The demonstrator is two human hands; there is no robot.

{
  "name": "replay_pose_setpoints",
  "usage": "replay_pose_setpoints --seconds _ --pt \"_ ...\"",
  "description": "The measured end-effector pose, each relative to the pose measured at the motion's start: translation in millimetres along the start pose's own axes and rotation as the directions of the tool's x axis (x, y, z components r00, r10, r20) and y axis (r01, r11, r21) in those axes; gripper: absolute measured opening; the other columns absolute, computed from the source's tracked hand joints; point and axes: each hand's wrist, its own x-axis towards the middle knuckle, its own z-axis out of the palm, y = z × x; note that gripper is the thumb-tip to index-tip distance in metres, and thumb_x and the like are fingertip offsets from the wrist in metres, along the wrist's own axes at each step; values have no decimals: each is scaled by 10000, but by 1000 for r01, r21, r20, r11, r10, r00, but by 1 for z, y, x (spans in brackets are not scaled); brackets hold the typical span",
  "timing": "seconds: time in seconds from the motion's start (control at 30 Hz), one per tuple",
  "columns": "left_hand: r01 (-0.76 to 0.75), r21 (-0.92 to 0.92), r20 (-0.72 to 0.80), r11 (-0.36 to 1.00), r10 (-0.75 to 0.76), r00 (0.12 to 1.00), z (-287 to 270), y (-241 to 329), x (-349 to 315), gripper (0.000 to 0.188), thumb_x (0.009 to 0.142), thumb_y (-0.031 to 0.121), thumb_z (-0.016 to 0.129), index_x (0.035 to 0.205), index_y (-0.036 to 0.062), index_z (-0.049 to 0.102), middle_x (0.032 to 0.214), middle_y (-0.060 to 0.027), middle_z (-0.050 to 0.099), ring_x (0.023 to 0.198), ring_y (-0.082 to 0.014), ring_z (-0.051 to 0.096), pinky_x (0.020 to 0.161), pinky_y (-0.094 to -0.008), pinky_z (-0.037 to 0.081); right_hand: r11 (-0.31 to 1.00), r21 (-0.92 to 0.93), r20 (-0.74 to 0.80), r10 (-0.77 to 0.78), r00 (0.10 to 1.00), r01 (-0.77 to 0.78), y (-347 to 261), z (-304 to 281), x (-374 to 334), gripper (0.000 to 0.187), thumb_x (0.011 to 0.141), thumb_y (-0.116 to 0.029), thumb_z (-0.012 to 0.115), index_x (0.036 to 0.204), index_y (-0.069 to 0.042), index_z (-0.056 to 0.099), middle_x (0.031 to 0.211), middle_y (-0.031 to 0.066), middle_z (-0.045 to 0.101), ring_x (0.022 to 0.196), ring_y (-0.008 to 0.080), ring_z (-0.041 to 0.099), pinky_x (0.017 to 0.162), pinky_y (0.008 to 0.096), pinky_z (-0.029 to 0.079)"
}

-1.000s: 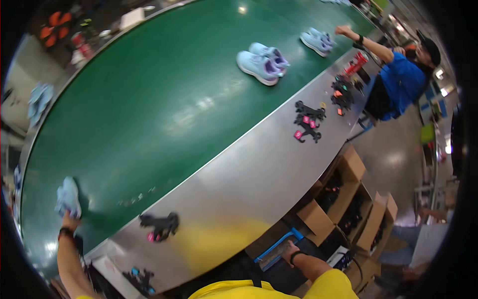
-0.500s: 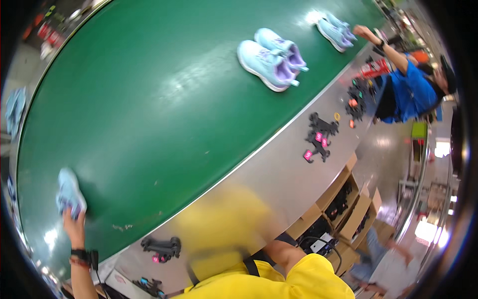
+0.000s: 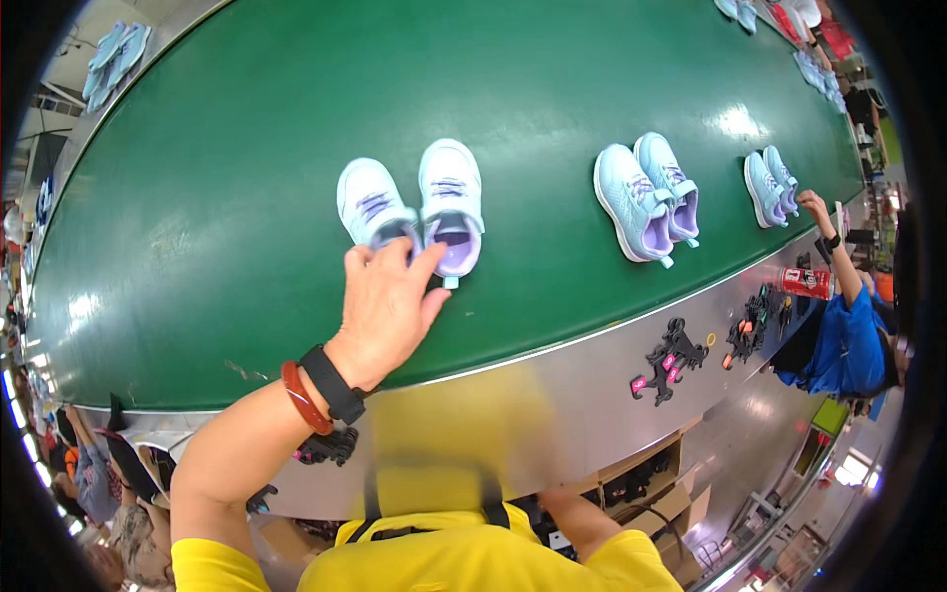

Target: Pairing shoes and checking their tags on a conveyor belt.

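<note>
A pair of pale blue sneakers with lilac laces and linings stands side by side on the green work surface (image 3: 247, 118), toes pointing away. My left hand (image 3: 385, 306) is at the heel of the left sneaker (image 3: 367, 192), its fingers curled over the collar and into the opening. Those fingertips are partly hidden by the shoe. The index finger comes close to the heel of the right sneaker (image 3: 449, 183). A black band and a reddish-brown bangle circle my left wrist. My right forearm (image 3: 582, 518) hangs low by the cardboard boxes, its hand hidden behind a blurred yellow shape.
More sneakers in pairs stand to the right, one nearer (image 3: 631, 202) and one farther (image 3: 764, 192). Black plastic pieces with pink tags (image 3: 666, 360) lie on the metal ledge (image 3: 582, 360). A co-worker in blue (image 3: 838, 335) reaches over the far right. Open cardboard boxes (image 3: 671, 503) sit below.
My left hand has come from the far left to the middle of the view, where two sneakers now stand together; only one showed by it before. The whole view has swung left.
</note>
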Motion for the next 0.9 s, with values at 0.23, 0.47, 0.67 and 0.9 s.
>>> replay_pose_setpoints --seconds 0.23,0.47,0.67,0.9 --pt "57 -34 -100 998 -61 993 13 -3 -32 629 637 5 715 1227 51 500 1221 -158 519 1119 -343 494 935 -465 365 720 540 450 192 872 -437 9 -167 -86 240 835 -347 619 918 -140 706 913 105 689 852 306 651 756 412 514" --pt "106 -130 -52 986 -113 992 7 -31 -32 308 731 -152 547 997 3 552 1054 -153 609 1000 -350 588 870 -382 473 251 951 -59 725 687 -182 55 -385 -64 127 857 -73 646 976 -32 665 856 16 652 774 94 603 704 248 496" --pt "131 -125 -48 983 -138 989 3 -6 -39 246 759 -98 609 968 29 590 1000 -128 619 911 -322 619 788 -347 499 907 215 -626 413 661 -363 144 -401 -22 588 601 -86 806 1133 -69 555 1003 118 594 980 326 532 849 416 431" --pt "85 -129 -104 988 -99 990 11 -14 -39 175 760 -19 667 912 44 609 938 -80 634 833 -288 634 698 -355 529 844 422 -529 525 667 -330 172 -382 -38 420 594 -65 830 907 -50 551 790 35 530 734 184 508 676 296 426"
